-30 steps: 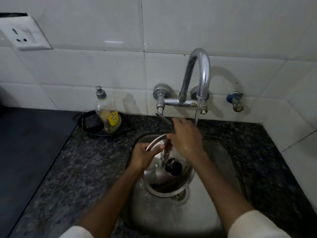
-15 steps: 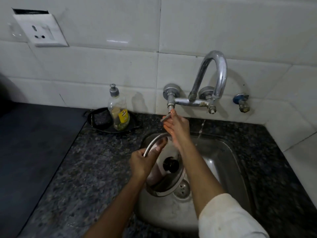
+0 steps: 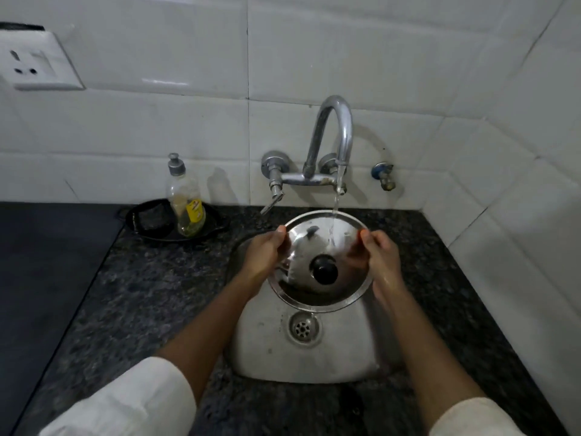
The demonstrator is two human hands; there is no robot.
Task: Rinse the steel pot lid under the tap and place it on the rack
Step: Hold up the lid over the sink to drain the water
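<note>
The round steel pot lid [image 3: 317, 243] with a black knob [image 3: 323, 269] is held tilted over the steel sink [image 3: 314, 357], its top facing me. My left hand [image 3: 262, 256] grips its left rim and my right hand [image 3: 379, 259] grips its right rim. A stream of water falls from the curved tap [image 3: 336, 136] onto the lid's upper right part and drips off its lower edge toward the drain [image 3: 303, 328]. No rack is in view.
A dish soap bottle [image 3: 185, 199] stands in a black tray [image 3: 151, 223] at the back left of the dark granite counter [image 3: 151, 294]. A second small tap [image 3: 384, 176] and a wall socket [image 3: 34, 66] sit on the white tiled wall.
My right hand left the tap handle and took the lid's right rim. Water now runs from the spout, and the lid is raised under the stream.
</note>
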